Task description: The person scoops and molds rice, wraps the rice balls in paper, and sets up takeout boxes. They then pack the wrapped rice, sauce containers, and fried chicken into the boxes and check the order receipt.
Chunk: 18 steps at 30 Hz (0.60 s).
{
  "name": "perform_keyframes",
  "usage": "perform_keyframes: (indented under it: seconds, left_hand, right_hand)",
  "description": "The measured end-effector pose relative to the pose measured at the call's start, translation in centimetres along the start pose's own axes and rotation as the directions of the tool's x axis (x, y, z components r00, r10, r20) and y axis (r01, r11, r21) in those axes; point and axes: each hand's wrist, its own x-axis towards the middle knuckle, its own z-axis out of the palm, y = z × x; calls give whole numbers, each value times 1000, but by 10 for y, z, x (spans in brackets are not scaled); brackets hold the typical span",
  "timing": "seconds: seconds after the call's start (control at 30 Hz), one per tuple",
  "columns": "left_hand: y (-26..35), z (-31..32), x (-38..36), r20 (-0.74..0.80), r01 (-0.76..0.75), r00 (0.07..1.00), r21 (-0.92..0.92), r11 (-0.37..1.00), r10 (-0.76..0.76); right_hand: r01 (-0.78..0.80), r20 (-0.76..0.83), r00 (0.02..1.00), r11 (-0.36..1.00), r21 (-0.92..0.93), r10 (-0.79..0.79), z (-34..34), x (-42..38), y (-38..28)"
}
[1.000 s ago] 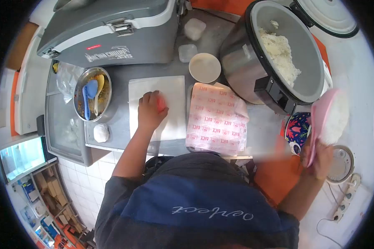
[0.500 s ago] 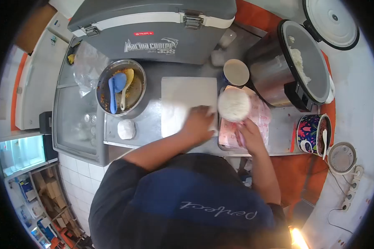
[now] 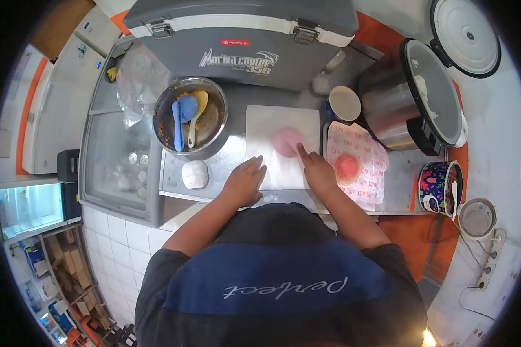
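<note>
A stack of white paper sheets (image 3: 260, 130) lies on the metal counter in front of me. My left hand (image 3: 245, 180) rests on its lower left edge, fingers stretched and nothing held. A flat pink disc (image 3: 285, 142) sits on the top sheet. My right hand (image 3: 319, 172) is at the sheet's right side, its index fingertip at the disc's edge; no object shows in this hand. To its right, a small round pink cup (image 3: 347, 168) rests on pink-printed wrapping paper (image 3: 359, 141).
A steel bowl (image 3: 219, 99) with spoons stands left, a white rounded lump (image 3: 195, 174) below it. A large grey cooler (image 3: 237, 52) closes off the back. At right are a dark cup (image 3: 344, 104), an open rice cooker (image 3: 388, 95) and a patterned pot (image 3: 433, 176).
My right hand has let go of the round cup full of white rice-like food; a pink cup now sits on the printed paper. A pink disc now shows on the white sheet. My left hand moved left.
</note>
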Motion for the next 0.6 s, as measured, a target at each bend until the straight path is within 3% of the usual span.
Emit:
perform_keyframes:
  seconds: [0.13,0.2,0.23,0.27,0.37,0.43,0.47,0.5,0.6]
  left_hand:
    - [6,-23,19,75,17,997,41,999,-21]
    - [-5,-37,56,63,172,984,-147,974,-164]
    - [-32,-1,77,-202,4,978,-238,971,-54]
    - [-45,8,105,-247,-54,968,-347,936,-36]
    - [-45,1,166,-173,-115,983,-371,922,53]
    - [-29,-7,187,205,232,964,-319,919,-172]
    - [-37,3,202,221,230,961,-323,918,-163]
    - [-56,35,223,270,152,958,-199,968,-95]
    - [-61,54,237,397,-39,916,-42,998,53]
  right_hand:
    - [-67,16,998,998,-4,67,0,2,-21]
    - [-77,11,997,997,6,77,1,3,-26]
    - [-85,13,996,996,20,85,2,2,-28]
    - [-92,10,996,996,20,92,4,1,-29]
    - [-131,25,991,991,5,131,3,9,-31]
    - [-314,181,940,941,125,289,-4,15,-47]
    - [-322,216,935,929,181,282,-7,14,-53]
    - [-338,233,927,923,185,293,-9,14,-62]
    - [-383,292,912,852,357,288,-5,14,-82]
